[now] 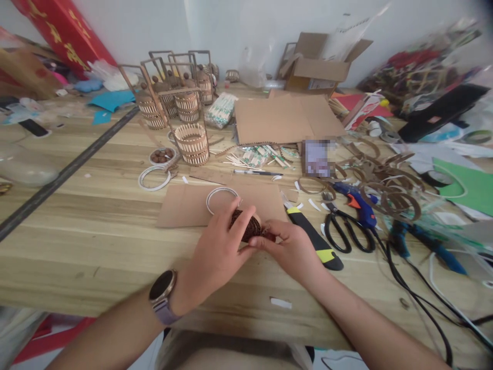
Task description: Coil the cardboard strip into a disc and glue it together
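Note:
My left hand (227,239), a watch on its wrist, curls its fingers around a dark brown ribbed round piece (251,229). My right hand (290,246) pinches the right side of the same piece between thumb and fingers. A small reddish-brown bit shows by the right fingertips, too covered to name. Both hands are above the near edge of a flat cardboard strip (181,208). Just beyond the left fingers, a white ring (221,191) lies on that strip. To the right of my right hand lies a black and yellow utility knife (314,239).
Scissors (348,231), a blue glue gun (358,203) with cables and several brown cardboard rings (400,200) crowd the right. Farther back stand several striped baskets with tall handles (187,105), a basket without a lid (191,145), a bowl of brown beads (162,155) and a cardboard sheet (285,118).

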### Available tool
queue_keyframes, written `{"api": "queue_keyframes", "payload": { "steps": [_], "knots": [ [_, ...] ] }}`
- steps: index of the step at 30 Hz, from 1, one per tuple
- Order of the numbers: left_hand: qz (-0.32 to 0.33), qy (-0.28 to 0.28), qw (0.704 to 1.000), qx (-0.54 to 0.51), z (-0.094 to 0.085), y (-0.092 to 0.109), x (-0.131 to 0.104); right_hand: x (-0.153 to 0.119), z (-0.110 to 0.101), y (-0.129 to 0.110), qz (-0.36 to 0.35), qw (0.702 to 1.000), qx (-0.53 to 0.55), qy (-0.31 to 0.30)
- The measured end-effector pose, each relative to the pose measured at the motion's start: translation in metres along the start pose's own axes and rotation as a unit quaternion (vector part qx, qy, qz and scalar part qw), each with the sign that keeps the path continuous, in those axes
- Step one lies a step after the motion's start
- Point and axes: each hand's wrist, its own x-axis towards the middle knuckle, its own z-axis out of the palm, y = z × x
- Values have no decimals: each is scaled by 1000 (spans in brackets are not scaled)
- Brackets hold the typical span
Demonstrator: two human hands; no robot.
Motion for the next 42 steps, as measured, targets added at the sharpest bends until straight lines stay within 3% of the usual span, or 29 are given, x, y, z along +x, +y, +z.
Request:
{"api": "queue_keyframes", "payload": {
  "steps": [7,12,16,19,24,28,32,37,42],
  "knots": [
    [42,-11,997,-61,-7,-6,3,0,-6,-5,-45,997,17,-52],
    [-24,2,990,-137,-24,-22,13,7,-14,-7,-100,986,27,-132],
    [-113,5,975,-193,-38,-36,22,32,-9,-2,-133,976,-146,-94],
    [-146,-22,961,-232,-42,-40,24,57,6,0,-180,940,-282,-72],
    [-211,-100,941,-244,-45,-39,23,76,23,3,-229,906,-342,-95],
    [-141,-203,950,-188,-51,-34,20,65,12,8,-254,908,-331,-23],
    [-68,-322,934,-142,-48,-24,17,42,-6,12,-303,904,-298,45],
    [-5,-334,935,-119,-38,-18,14,29,-24,17,-301,928,-212,60],
    [0,-328,938,-113,-37,-18,12,31,-32,25,-257,948,-171,80]
  ]
}}
